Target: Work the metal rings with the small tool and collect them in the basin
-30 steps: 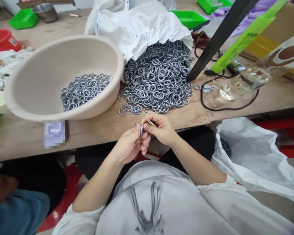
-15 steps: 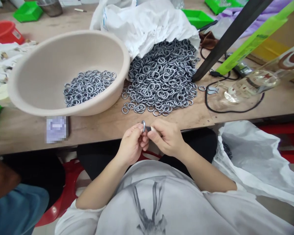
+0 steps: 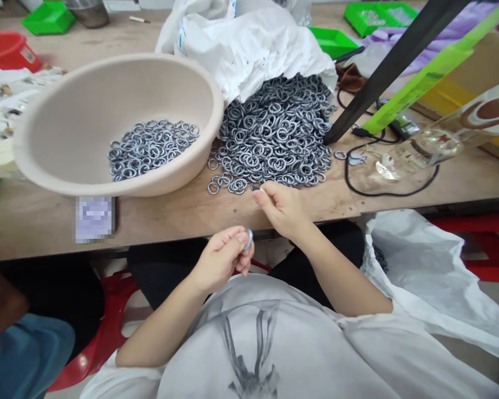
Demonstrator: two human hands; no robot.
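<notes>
My left hand (image 3: 221,259) is closed, pinching a grey ring (image 3: 249,239) between thumb and fingers just in front of the table edge. In my right hand (image 3: 286,210) is a small dark-tipped tool (image 3: 255,188), most of it hidden by the fingers; its kind I cannot make out. That tip points left, close to the near edge of a heap of grey rings (image 3: 274,138) spilling from a white sack (image 3: 249,50). To the left, a large beige basin (image 3: 79,100) holds a smaller pile of similar rings (image 3: 149,147).
A dark slanted bar (image 3: 370,77) and a lime-green strip (image 3: 419,83) rise right of the heap, by a black cable (image 3: 382,194) and a clear container (image 3: 428,147). An open white bag (image 3: 424,260) hangs at lower right. Another person's arm (image 3: 2,302) is at lower left.
My hands have moved apart. The right, with the dark-tipped tool, went up toward the ring heap; the left came down slightly toward me, still holding its ring.
</notes>
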